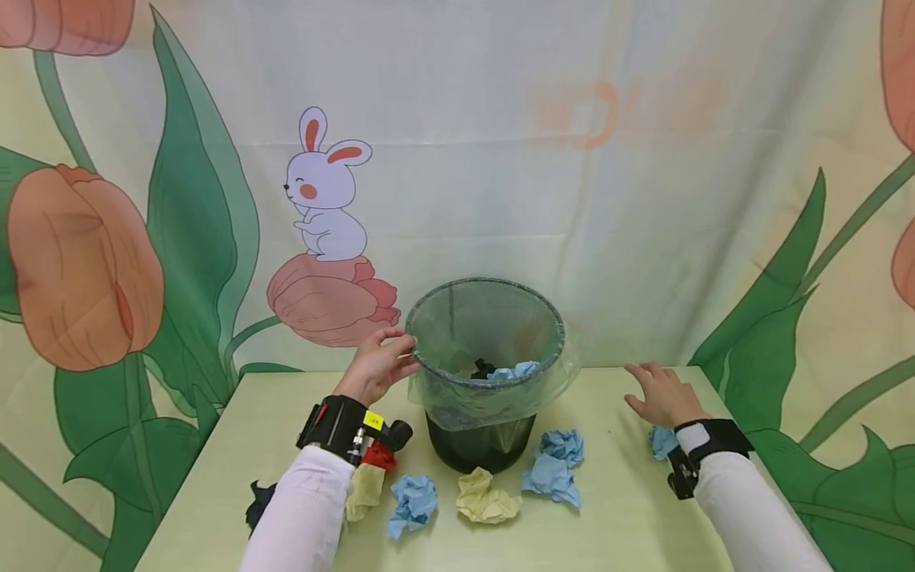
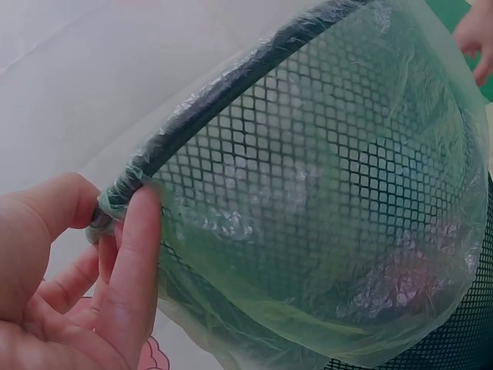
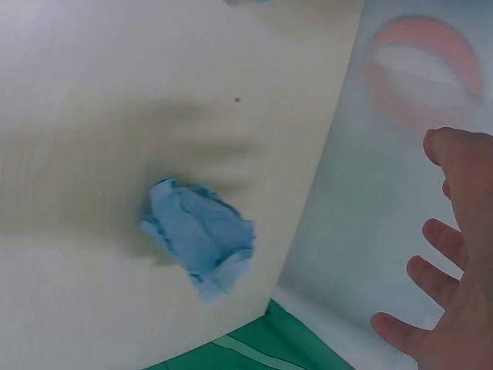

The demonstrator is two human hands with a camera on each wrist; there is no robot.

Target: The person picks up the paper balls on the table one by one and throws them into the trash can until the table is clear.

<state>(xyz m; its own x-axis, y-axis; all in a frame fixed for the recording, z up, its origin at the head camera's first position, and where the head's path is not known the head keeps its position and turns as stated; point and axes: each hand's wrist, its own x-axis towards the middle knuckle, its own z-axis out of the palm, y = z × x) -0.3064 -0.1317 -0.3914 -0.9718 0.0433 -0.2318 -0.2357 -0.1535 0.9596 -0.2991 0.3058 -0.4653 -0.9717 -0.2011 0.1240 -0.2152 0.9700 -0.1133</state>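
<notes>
Thumb and fingers of my left hand [image 1: 377, 367] pinch the left rim of a round black mesh bin [image 1: 461, 449], lined with a clear plastic bag [image 1: 486, 409]; my right hand [image 1: 665, 395], fingers spread and empty, hovers above the pale yellow worktop [image 1: 615, 512], near a crumpled blue paper ball [image 3: 202, 235]; the bin stands on the worktop, a crumpled black piece [image 1: 482, 369] inside; a crumpled yellow paper ball [image 1: 488, 502] lies before it.

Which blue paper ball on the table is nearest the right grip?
The lone blue ball, rightmost on the table; the other blue balls lie nearer the bin.
</notes>
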